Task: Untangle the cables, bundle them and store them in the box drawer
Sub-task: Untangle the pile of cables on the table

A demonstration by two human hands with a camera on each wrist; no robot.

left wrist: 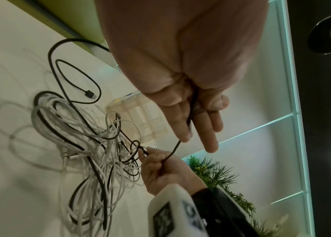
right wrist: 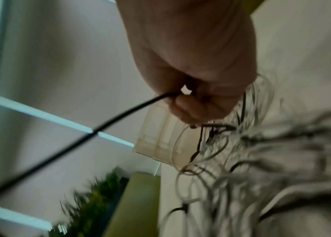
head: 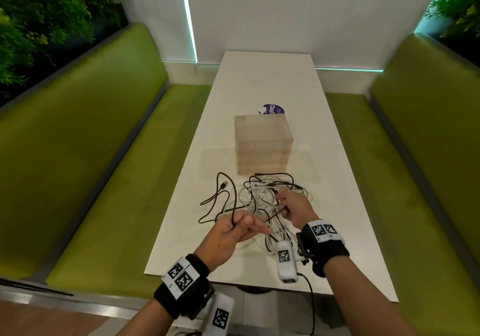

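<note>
A tangle of white cables (head: 259,200) and a black cable (head: 228,192) lies on the white table (head: 337,205) in front of a pale wooden drawer box (head: 262,146). My left hand (head: 239,229) pinches the black cable (left wrist: 175,148) between thumb and fingers, with two fingers stretched out. My right hand (head: 293,208) grips the same black cable (right wrist: 120,115) a short span away, over the tangle. The cable runs taut between both hands. Its USB plug (left wrist: 89,94) lies loose on the table. The box (left wrist: 140,121) stands closed.
A purple round sticker (head: 272,108) lies behind the box. Green benches (head: 104,153) flank the narrow table on both sides, and plants (head: 39,23) stand behind them. A white wall is at the far end.
</note>
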